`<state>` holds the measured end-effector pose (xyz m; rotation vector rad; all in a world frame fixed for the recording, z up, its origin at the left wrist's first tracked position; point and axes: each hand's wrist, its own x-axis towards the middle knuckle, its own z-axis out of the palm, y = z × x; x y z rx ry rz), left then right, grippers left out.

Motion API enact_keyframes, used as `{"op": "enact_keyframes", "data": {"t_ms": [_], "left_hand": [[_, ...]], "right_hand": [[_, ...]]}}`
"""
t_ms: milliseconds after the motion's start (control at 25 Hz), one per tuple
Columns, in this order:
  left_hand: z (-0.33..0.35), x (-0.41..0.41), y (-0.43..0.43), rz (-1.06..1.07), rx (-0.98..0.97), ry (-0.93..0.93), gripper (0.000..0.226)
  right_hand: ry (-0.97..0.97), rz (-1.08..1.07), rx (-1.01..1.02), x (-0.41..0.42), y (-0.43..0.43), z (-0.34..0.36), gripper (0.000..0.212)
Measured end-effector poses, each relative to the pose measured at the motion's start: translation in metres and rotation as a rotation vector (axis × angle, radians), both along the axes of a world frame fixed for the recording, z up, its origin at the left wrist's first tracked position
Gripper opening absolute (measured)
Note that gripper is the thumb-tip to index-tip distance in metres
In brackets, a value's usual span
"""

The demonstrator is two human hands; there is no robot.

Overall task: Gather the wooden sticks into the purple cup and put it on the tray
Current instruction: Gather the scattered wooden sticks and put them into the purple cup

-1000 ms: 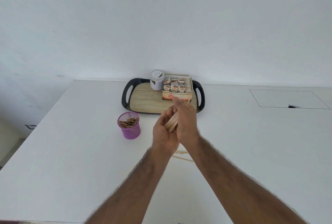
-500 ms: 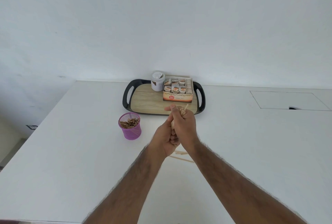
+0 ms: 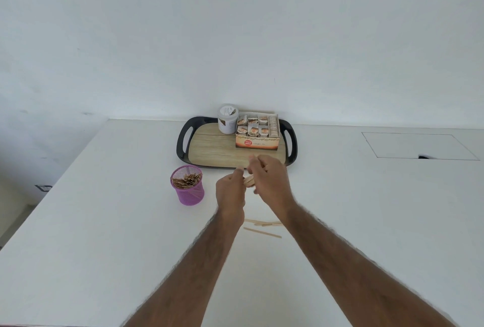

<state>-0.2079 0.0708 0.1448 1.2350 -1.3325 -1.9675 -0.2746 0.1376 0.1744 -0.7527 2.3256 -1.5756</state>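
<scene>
Between the two hands, a small bundle of wooden sticks [image 3: 248,181] is visible as pale ends only; most of the bundle is hidden by the fingers. The left hand [image 3: 231,191] is curled into a loose fist around the bundle, thumb side up. The right hand [image 3: 269,177] is just beside it, fingers bent and partly parted, their tips at the bundle; whether they actually pinch the sticks cannot be determined. Both hands are raised above the table [image 3: 104,222], forearms extending back toward the wearer.

Behind the hands, toward the wearer, several loose sticks [image 3: 263,228] lie flat on the table between the two wrists, some crossing or touching one another, one lying slightly apart on the near side.

Left of the left hand, near it but not touching, the purple cup [image 3: 190,193] stands upright on the table. It is a mesh cup and holds a cluster of brown sticks or splinters in its mouth; their exact type cannot be determined.

Beyond the hands, the tray [image 3: 183,143] rests on the table against the far wall. It has a black rim with handle cut-outs and a wood-grain floor. The right hand overlaps its near rim in the view. At the far part of the tray, a white jar [image 3: 227,119] stands upright, touching or just beside an open carton of sachets [image 3: 258,132] on its right.
</scene>
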Motion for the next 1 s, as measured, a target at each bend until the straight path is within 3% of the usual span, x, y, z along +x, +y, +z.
{"op": "enact_keyframes", "data": {"t_ms": [200,480,640,840,1000], "left_hand": [[0.003,0.000,0.003,0.018,-0.270,-0.105,0.040],[0.004,0.010,-0.010,-0.262,-0.021,-0.098,0.033],[-0.001,0.012,-0.009,-0.302,0.010,-0.038,0.033],[-0.004,0.011,-0.010,-0.268,-0.093,-0.002,0.028],[0.004,0.025,-0.037,-0.245,-0.340,-0.159,0.034]], "right_hand": [[0.065,-0.101,0.195,-0.004,0.007,-0.007,0.055],[0.028,-0.201,0.092,-0.015,0.016,-0.025,0.049],[0.091,-0.236,0.105,-0.015,0.018,-0.035,0.052],[0.054,-0.136,0.075,-0.015,0.017,-0.037,0.054],[-0.051,-0.049,0.124,-0.018,0.031,-0.065,0.061]]}}
